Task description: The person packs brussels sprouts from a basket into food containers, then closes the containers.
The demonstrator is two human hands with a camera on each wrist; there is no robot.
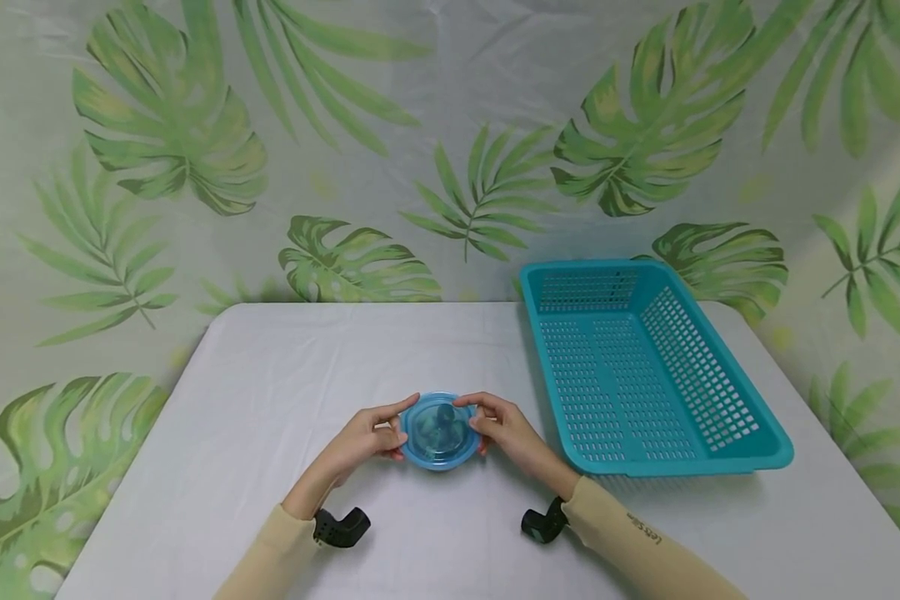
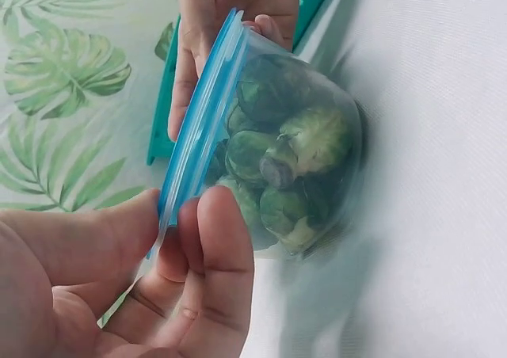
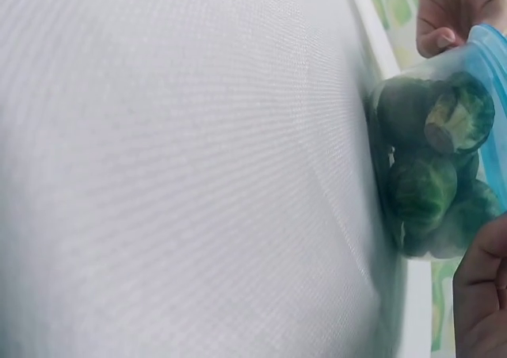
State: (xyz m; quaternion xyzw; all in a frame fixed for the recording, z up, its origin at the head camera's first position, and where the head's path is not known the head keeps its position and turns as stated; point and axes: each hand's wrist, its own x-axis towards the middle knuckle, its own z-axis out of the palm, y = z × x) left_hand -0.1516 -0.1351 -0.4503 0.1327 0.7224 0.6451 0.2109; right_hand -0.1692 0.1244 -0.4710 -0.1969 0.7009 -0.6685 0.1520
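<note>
A clear plastic tub [image 2: 337, 207] with a blue lid [image 1: 438, 457] stands upright on the table, near the middle in the head view. Through its wall I see several green Brussels sprouts [image 3: 424, 190]. My left hand [image 1: 365, 437] pinches the lid's rim from the left, thumb above and fingers curled below, as the left wrist view shows. On the opposite side, my right hand [image 1: 506, 427] holds the rim with thumb and fingers. The undersides of the right fingers are partly hidden by the lid and the tub.
To the right of the hands, a turquoise plastic basket [image 1: 611, 379] with slotted walls sits on the white-covered table [image 1: 307, 350]. Behind the table hangs a leaf-patterned cloth [image 1: 487, 100]. Dark devices [image 1: 342, 528] are worn at both wrists.
</note>
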